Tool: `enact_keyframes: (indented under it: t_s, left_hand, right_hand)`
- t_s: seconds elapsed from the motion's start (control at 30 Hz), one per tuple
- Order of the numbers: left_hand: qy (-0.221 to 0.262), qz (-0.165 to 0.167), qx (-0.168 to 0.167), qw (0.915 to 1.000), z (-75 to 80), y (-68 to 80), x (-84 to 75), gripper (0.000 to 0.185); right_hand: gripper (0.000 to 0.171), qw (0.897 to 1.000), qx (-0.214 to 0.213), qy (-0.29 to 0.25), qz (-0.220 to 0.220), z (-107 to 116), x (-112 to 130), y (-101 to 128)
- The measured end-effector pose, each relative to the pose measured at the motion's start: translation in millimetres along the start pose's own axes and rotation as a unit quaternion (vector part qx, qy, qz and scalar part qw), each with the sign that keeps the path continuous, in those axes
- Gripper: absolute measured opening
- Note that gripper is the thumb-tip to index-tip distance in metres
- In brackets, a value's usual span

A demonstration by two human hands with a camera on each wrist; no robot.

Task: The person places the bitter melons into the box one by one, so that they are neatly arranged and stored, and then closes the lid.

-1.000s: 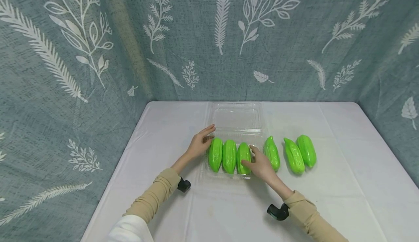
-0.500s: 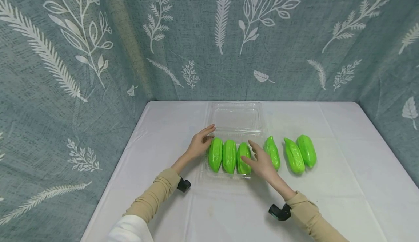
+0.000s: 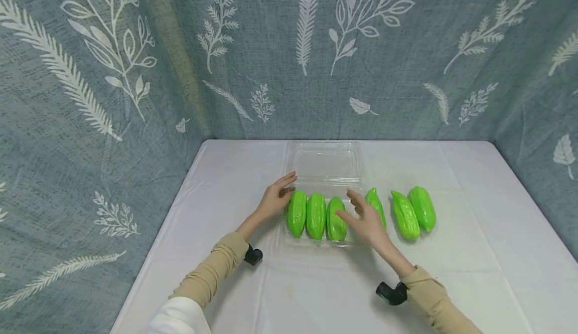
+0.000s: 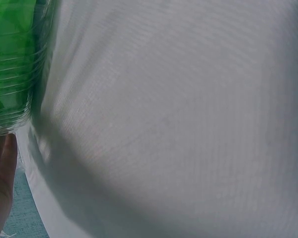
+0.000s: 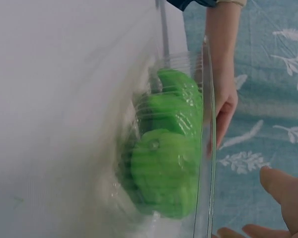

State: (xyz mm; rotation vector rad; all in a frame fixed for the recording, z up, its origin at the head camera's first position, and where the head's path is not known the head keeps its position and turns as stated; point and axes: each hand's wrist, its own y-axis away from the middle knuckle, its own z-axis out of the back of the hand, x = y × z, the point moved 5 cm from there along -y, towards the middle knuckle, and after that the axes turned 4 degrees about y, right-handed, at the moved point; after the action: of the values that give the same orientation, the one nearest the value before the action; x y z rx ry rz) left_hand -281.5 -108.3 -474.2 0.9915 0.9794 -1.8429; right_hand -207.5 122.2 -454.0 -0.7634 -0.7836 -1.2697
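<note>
Left hand (image 3: 273, 199), fingers straight, resting against left edge of clear ribbed plastic tray (image 3: 316, 242). Right hand (image 3: 368, 222), fingers relaxed and spread, empty, above tray's right edge beside third of three glossy, ridged green gourds (image 3: 316, 215) packed side by side. Three more gourds (image 3: 405, 214) loose on smooth white tablecloth (image 3: 316, 294). Transparent lid (image 3: 326, 162) lying flat behind.

Right hand (image 3: 368, 222) off the third gourd (image 3: 336, 219), now rightward over the fourth gourd (image 3: 376, 204).

left hand (image 3: 273, 201): fingers relaxed, extended | right hand (image 3: 367, 221): fingers spread, raised
</note>
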Motion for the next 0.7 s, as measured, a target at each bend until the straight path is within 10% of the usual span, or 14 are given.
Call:
enact_keyframes:
  t_s: [0.7]
  left_hand:
    - [-0.011,0.01,-0.004,0.9999,-0.3,-3.7,11.6,0.047]
  right_hand:
    - [0.063,0.999,-0.049,0.006,-0.02,47.3,-14.6,2.6]
